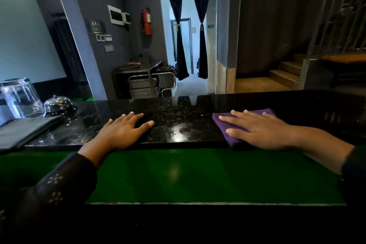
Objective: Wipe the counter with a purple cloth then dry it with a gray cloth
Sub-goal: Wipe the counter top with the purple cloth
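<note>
Two cloths share the black granite surface [178,117], and the purple cloth [233,127] is the one in use: it lies flat at the right, near the front edge, one corner hanging slightly over it. The right hand [259,128] presses on it palm down, fingers spread and straight, so its grip is apart, with nothing clamped; the cloth is pinned by pressure alone. The left hand [122,130] rests bare on the stone toward the middle, also flat with fingers splayed, well apart from the cloth, seemingly bracing the person.

By this evidence the first step, the wiping, is in hand. Wet-looking glare shows on the stone between the hands, though whether that is moisture or only reflected light cannot be told. The next move probably calls for the flat hand to sweep the cloth across the remaining stretch while keeping downward pressure so the fabric does not bunch.

The gray cloth [25,130] lies folded at the far left, overhanging the front edge and untouched, so drying is not yet begun. Just behind it stand a domed metal call bell [59,105] and an upturned clear blender jar [19,95]. Below the front edge runs a green ledge [198,174].

No writing is legible; the label on the red fire extinguisher [146,21] on the back wall is too small to read.
</note>
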`<action>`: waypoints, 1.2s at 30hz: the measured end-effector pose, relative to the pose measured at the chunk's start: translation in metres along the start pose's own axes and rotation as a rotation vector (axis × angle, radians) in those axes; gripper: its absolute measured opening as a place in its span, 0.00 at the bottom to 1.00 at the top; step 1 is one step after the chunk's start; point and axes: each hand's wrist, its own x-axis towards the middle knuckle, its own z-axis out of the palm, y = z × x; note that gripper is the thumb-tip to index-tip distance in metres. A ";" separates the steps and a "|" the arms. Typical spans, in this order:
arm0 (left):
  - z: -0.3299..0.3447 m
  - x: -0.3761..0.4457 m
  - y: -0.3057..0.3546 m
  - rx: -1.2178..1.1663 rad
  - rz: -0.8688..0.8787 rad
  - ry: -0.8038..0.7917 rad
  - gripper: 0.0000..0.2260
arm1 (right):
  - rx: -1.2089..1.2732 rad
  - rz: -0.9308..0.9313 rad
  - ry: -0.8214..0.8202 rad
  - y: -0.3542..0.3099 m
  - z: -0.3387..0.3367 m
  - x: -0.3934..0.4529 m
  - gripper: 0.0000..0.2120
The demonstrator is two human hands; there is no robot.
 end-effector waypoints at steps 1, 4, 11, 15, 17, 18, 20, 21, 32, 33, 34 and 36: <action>0.000 0.001 0.000 0.005 0.004 0.005 0.33 | 0.006 0.026 -0.001 0.000 -0.003 0.010 0.27; -0.001 0.003 0.000 0.007 0.009 0.006 0.33 | 0.032 0.137 0.010 -0.006 -0.007 0.056 0.27; -0.003 0.001 -0.003 -0.017 0.032 -0.024 0.34 | 0.041 0.065 -0.018 -0.086 -0.006 0.106 0.31; 0.001 0.005 -0.006 -0.007 0.041 -0.026 0.35 | 0.009 -0.209 -0.031 -0.088 0.005 0.060 0.30; 0.001 0.007 -0.006 -0.015 0.044 -0.018 0.34 | -0.002 -0.221 -0.052 -0.068 0.000 0.051 0.33; 0.002 0.008 -0.006 -0.013 0.047 -0.010 0.34 | -0.010 -0.183 -0.053 -0.058 -0.003 0.057 0.33; 0.002 0.009 -0.005 -0.006 0.043 -0.002 0.34 | -0.016 -0.076 -0.042 -0.048 -0.009 0.086 0.29; 0.002 0.009 -0.005 -0.008 0.038 -0.004 0.34 | -0.017 -0.023 -0.031 -0.048 -0.010 0.105 0.28; -0.022 0.002 -0.024 -0.188 0.147 -0.114 0.34 | -0.005 -0.132 -0.041 -0.106 0.001 0.103 0.35; -0.027 0.000 -0.035 -0.209 0.173 -0.091 0.34 | 0.003 -0.155 -0.053 -0.100 0.001 0.088 0.35; -0.031 -0.001 -0.050 -0.186 0.186 -0.063 0.35 | 0.014 -0.157 -0.070 -0.093 0.000 0.076 0.34; -0.035 -0.002 -0.083 -0.077 0.171 -0.027 0.42 | 0.019 -0.139 -0.092 -0.082 -0.003 0.068 0.39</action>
